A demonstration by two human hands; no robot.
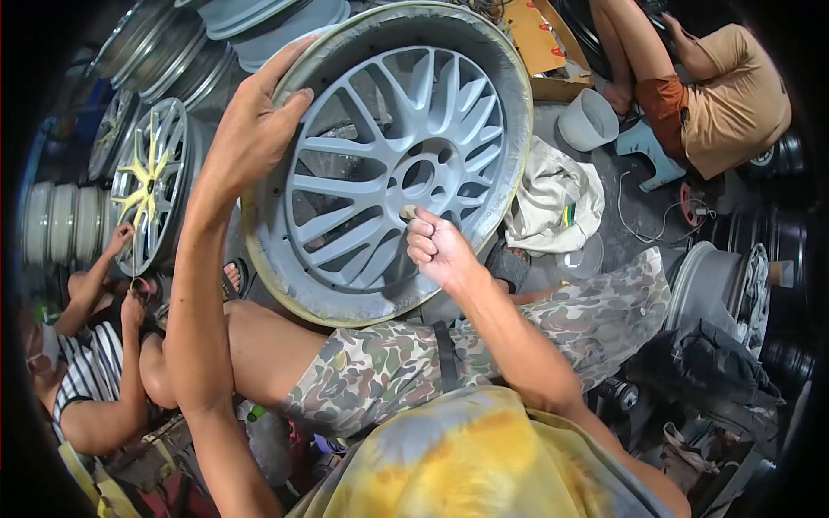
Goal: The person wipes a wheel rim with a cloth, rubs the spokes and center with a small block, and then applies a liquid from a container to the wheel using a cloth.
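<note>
A large grey multi-spoke car wheel rim stands tilted in front of me, by my legs. Its wide outer lip looks scuffed, with a yellowish edge. My left hand grips that lip at the upper left, thumb on the inner side and fingers over the outside. Close to the hub, my right hand is closed in a pinch on a small tan piece, held against the lower spokes by the bolt holes. What kind of piece it is, I cannot tell.
At left, a person in a striped top handles a spoked rim with yellow patches. Another person sits at upper right near a grey bucket. A pale cloth lies beyond my rim; more rims stand right.
</note>
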